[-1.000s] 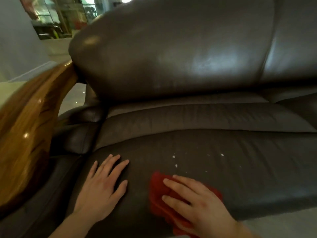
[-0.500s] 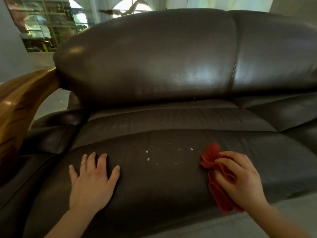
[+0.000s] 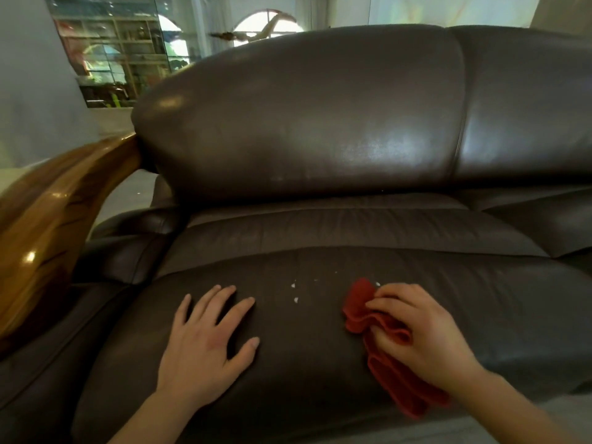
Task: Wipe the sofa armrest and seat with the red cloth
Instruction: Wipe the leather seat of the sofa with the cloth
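The job looks partway through, on the seat (image 3: 320, 363) stage. The right hand (image 3: 423, 334), at 4 o'clock in the view, has its fingers curled over the bunched red cloth (image 3: 360, 304). It holds the cloth down on the seat's front half, and the cloth's tail trails towards 5 o'clock near the front edge. The left hand (image 3: 205, 344), at 7 o'clock, lies flat on the seat with fingers spread and holds nothing. White crumbs (image 3: 293, 286) lie on the leather between the hands, at 9 o'clock of the cloth, and one more fleck sits right at its upper edge. So that patch is not yet wiped, and I'd guess it comes next. The wooden armrest (image 3: 48, 225), at 9 o'clock, is glossy, but there is no telling whether it has been wiped. No container is within reach. Glass-fronted shelves (image 3: 121, 59) far off at 11 o'clock hold things too blurred to name.
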